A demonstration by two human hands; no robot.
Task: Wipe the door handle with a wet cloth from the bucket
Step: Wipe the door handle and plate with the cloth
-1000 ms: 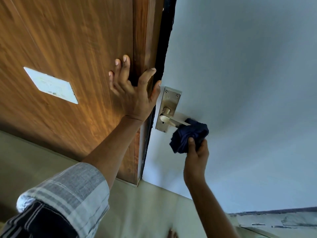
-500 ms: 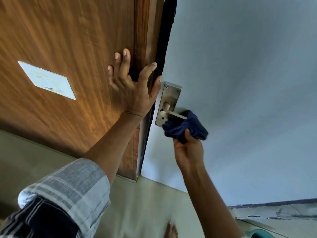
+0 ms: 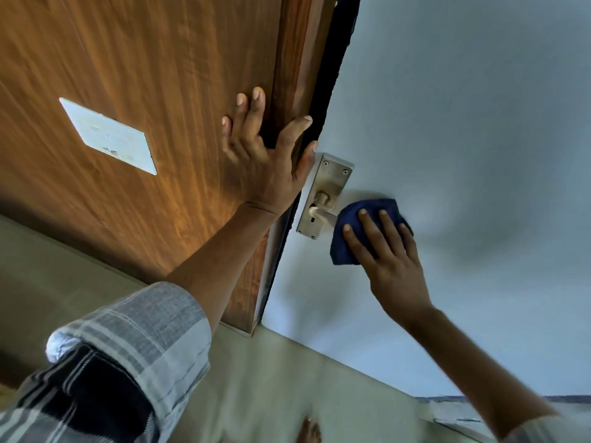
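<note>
A metal lever door handle (image 3: pixel 323 214) on a steel backplate (image 3: pixel 329 182) is fixed to the pale blue-grey door (image 3: pixel 463 123). My right hand (image 3: pixel 388 251) presses a dark blue cloth (image 3: pixel 343 247) over the outer end of the lever, fingers spread across the cloth. The lever's tip is hidden under the cloth. My left hand (image 3: pixel 265 155) lies flat with fingers apart against the wooden frame (image 3: pixel 287 75), its thumb at the door's edge just above the backplate. No bucket is in view.
A brown wood-grain panel (image 3: pixel 144 75) fills the left, with a white rectangular plate (image 3: pixel 108 135) on it. Below lies a pale floor (image 3: pixel 271 378), where a bare foot (image 3: pixel 308 431) shows at the bottom edge.
My right hand turned from gripping the cloth from below to laying its fingers flat over the cloth, further right on the lever. The left hand stayed on the frame.
</note>
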